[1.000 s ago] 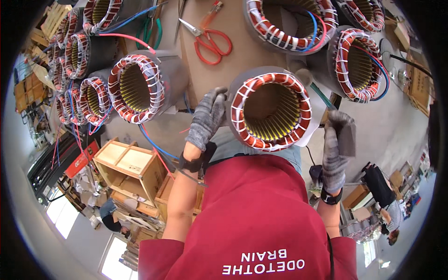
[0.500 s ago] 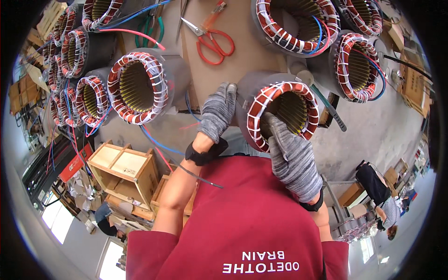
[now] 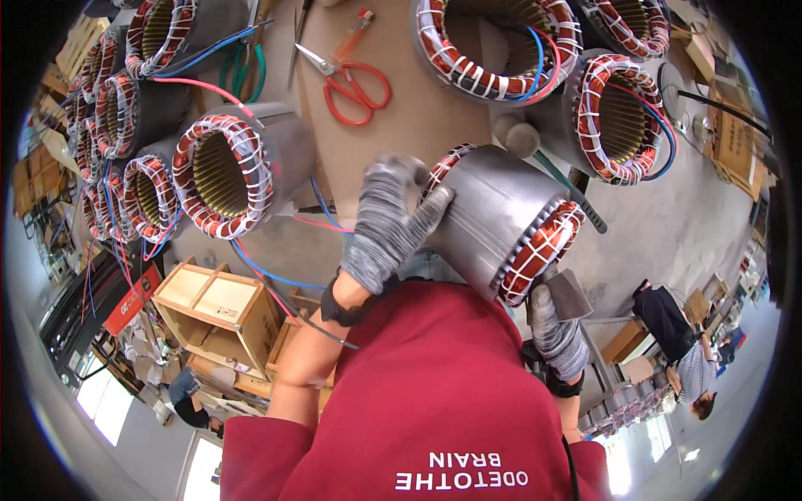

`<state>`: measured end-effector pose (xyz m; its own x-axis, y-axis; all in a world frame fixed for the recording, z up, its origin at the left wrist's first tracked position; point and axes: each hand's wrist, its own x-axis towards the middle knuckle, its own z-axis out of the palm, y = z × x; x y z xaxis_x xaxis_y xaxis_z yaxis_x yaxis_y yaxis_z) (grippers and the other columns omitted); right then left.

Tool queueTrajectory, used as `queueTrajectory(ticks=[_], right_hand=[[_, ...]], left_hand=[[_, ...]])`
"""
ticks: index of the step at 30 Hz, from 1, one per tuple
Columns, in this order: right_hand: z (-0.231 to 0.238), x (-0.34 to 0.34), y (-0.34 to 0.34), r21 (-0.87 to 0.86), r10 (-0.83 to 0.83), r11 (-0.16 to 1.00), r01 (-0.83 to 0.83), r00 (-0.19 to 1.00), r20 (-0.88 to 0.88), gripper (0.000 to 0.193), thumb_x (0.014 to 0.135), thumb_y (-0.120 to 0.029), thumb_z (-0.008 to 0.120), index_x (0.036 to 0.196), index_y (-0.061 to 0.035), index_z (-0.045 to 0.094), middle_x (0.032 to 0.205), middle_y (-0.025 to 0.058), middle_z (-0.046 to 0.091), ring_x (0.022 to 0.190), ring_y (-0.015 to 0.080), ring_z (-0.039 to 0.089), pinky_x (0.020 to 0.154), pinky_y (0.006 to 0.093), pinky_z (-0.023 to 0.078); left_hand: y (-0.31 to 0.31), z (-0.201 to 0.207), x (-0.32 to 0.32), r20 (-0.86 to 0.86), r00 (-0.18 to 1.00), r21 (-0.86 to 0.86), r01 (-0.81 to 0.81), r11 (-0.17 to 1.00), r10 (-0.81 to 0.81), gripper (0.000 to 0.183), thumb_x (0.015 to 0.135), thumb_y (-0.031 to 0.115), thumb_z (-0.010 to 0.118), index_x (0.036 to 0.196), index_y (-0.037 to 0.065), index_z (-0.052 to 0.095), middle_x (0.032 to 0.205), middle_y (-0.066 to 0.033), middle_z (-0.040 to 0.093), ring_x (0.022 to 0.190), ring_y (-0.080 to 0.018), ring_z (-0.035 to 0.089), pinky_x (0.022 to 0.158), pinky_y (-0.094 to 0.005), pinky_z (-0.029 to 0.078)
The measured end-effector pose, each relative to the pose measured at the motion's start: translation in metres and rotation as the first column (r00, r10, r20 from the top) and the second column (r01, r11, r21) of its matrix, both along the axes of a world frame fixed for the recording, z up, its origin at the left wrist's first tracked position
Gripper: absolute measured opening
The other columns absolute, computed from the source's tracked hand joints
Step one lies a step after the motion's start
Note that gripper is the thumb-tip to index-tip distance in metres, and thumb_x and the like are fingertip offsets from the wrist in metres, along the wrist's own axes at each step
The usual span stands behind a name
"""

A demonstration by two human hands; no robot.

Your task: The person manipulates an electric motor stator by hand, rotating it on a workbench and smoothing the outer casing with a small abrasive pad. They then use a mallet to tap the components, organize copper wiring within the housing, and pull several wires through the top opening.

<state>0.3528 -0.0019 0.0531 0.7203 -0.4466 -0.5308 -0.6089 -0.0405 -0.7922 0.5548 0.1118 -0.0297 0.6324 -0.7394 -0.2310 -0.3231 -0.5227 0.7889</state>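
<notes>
- One brown tabletop [image 3: 443,125] spreads toward 12 o'clock.
- One pale wooden crate [image 3: 205,292] sits between 8 and 9 o'clock.
- One grey cylindrical stator [image 3: 493,209] lies between 2 and 3 o'clock of centre, tilted; its long axis runs from between 10 and 11 to between 4 and 5 o'clock, each end ringed by copper windings laced white. What bears it underneath is hidden.
- Other stators: three toward 1 to 2 o'clock, and at least four around 10 o'clock, the nearest of those [image 3: 288,159] showing its bore; more crowd behind, too overlapped to count.
- One left hand [image 3: 388,221], gloved, at the stator's 9 o'clock: grip spread loose, thumb lying over the shell's edge, fingertips blurred.
- One right hand [image 3: 558,338], gloved, at the stator's 5 o'clock: grip clasping a block.
- One green-handled mallet [image 3: 522,140] at 2 o'clock.
- One pair of red-handled scissors [image 3: 334,83] near 11 o'clock.
- One dark grey block [image 3: 570,296] beside the lower windings; contact unclear.
</notes>
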Motion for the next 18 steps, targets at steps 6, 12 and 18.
queueTrajectory(ticks=[6, 12, 18], right_hand=[[-0.025, -0.037, 0.025, 0.332, -0.452, 0.819, 0.467, 0.883, -0.126, 0.082, 0.076, -0.06, 0.049, 0.131, -0.0034, 0.026, 0.125, 0.0081, 0.041, 0.114, 0.0202, 0.042, 0.093, 0.0362, 0.036], [-0.078, -0.054, 0.037, 0.52, -0.65, 0.69, 0.504, 0.747, 0.139, 0.044, 0.087, -0.036, 0.046, 0.113, -0.0005, 0.043, 0.091, 0.0058, 0.053, 0.082, 0.0166, 0.053, 0.067, 0.0312, 0.045], [-0.121, -0.006, 0.02, 0.055, -0.18, 0.984, 0.171, 0.917, 0.355, 0.018, 0.085, -0.013, 0.045, 0.09, 0.0027, 0.052, 0.072, 0.0147, 0.049, 0.064, 0.0312, 0.047, 0.057, 0.0354, 0.039]], left_hand=[[0.006, -0.023, -0.007, -0.027, 0.895, -0.276, 0.423, 0.863, -0.446, 0.044, 0.083, -0.001, 0.042, 0.126, 0.002, 0.036, 0.1, -0.0143, 0.052, 0.083, -0.0265, 0.051, 0.075, -0.0324, 0.043], [0.018, -0.005, -0.012, 0.423, 0.846, -0.105, 0.401, 0.91, -0.325, 0.031, 0.083, 0.005, 0.042, 0.113, 0.0, 0.047, 0.086, -0.0173, 0.054, 0.074, -0.0273, 0.055, 0.064, -0.0364, 0.044], [0.032, 0.03, 0.002, -0.406, 0.841, 0.093, -0.351, 0.932, 0.358, 0.033, 0.091, 0.032, 0.041, 0.082, 0.005, 0.057, 0.062, 0.0028, 0.048, 0.055, -0.0065, 0.044, 0.045, -0.0232, 0.035]])
